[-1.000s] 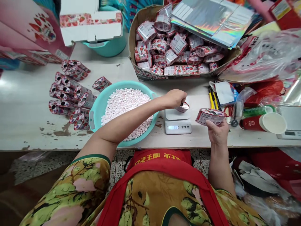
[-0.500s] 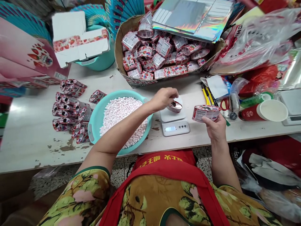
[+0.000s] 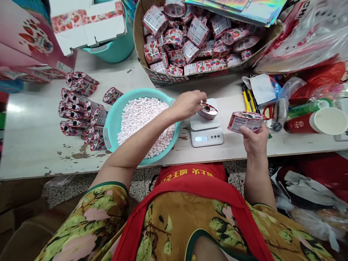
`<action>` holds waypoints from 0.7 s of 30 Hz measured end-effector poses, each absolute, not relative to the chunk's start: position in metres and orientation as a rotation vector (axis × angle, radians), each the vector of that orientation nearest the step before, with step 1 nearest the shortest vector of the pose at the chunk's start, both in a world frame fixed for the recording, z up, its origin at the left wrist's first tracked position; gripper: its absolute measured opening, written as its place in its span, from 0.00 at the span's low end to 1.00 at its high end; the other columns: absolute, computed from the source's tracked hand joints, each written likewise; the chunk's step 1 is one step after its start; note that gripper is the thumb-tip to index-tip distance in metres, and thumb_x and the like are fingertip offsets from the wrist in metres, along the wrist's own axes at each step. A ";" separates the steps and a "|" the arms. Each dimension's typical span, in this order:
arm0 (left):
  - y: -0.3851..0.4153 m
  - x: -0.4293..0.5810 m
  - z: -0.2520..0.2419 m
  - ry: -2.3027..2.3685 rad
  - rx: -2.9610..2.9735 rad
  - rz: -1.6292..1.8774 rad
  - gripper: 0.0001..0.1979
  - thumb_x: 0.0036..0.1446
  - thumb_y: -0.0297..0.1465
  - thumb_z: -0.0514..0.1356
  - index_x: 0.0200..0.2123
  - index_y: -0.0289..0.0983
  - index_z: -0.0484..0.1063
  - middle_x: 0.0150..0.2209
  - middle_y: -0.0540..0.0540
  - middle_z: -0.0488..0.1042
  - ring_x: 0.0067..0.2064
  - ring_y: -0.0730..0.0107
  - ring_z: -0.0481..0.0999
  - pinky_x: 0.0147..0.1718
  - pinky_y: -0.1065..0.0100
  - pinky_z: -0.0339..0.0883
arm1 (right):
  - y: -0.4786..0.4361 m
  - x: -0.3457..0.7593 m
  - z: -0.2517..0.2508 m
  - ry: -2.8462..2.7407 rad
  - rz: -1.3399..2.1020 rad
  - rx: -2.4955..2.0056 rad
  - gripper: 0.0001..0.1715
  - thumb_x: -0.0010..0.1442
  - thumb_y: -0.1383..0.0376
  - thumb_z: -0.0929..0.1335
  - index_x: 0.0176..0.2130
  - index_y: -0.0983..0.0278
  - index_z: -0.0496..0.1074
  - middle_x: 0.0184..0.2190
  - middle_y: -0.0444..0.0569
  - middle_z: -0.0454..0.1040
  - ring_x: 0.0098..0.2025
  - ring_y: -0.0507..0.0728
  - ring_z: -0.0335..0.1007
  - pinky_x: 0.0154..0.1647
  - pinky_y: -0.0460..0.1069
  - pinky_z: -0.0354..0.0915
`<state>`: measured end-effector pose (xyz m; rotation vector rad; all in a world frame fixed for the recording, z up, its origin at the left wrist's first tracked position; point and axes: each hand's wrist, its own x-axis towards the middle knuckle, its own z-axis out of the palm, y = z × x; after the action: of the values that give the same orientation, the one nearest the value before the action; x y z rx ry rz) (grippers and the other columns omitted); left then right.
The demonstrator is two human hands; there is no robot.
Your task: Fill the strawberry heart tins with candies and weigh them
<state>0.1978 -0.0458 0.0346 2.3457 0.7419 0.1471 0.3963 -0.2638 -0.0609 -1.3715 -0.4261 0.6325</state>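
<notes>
My left hand [image 3: 188,104] is closed, its fingers pinched over a small strawberry-print pouch [image 3: 208,111] that sits on the white digital scale [image 3: 206,130]. What the fingers hold is too small to name. My right hand [image 3: 254,139] grips a second open strawberry-print pouch [image 3: 246,121] just right of the scale, above the table. A teal basin [image 3: 114,121] full of small pink-white candies [image 3: 144,121] lies under my left forearm.
Filled pouches lie stacked [image 3: 78,110] left of the basin. A cardboard box [image 3: 141,40] of empty pouches stands at the back. Pens, scissors [image 3: 268,108], a red cup [image 3: 312,125] and plastic bags crowd the right side. Pink cartons [image 3: 29,43] sit at far left.
The camera has shifted a little. Both hands stay at the scale with only small movement; the pouch on the scale looks slightly turned.
</notes>
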 end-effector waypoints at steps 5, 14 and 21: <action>-0.067 0.221 0.013 0.671 2.725 -0.097 0.10 0.64 0.23 0.57 0.40 0.34 0.79 0.49 0.35 0.73 0.53 0.50 0.71 0.40 0.60 0.63 | -0.258 0.394 -0.059 -0.432 0.714 -1.373 0.37 0.35 0.60 0.83 0.45 0.61 0.75 0.43 0.48 0.82 0.42 0.59 0.80 0.53 0.59 0.77; -0.014 0.085 0.097 1.494 2.296 0.795 0.08 0.63 0.38 0.63 0.42 0.41 0.76 0.40 0.42 0.67 0.43 0.58 0.66 0.33 0.63 0.53 | -0.171 0.364 -0.074 -0.834 0.646 -1.668 0.38 0.31 0.53 0.85 0.40 0.63 0.75 0.34 0.45 0.78 0.36 0.57 0.74 0.48 0.56 0.74; 0.001 -0.108 0.093 2.401 1.972 0.202 0.25 0.48 0.46 0.66 0.19 0.38 0.56 0.23 0.47 0.46 0.29 0.67 0.40 0.37 0.63 0.36 | -0.168 0.377 -0.071 -1.071 0.617 -1.745 0.43 0.37 0.48 0.82 0.51 0.59 0.76 0.54 0.53 0.76 0.59 0.66 0.69 0.63 0.64 0.64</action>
<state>-0.1083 0.0008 0.0926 1.9718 2.4011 0.2015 0.3774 -0.1678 -0.0708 -1.7453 -1.0715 0.6170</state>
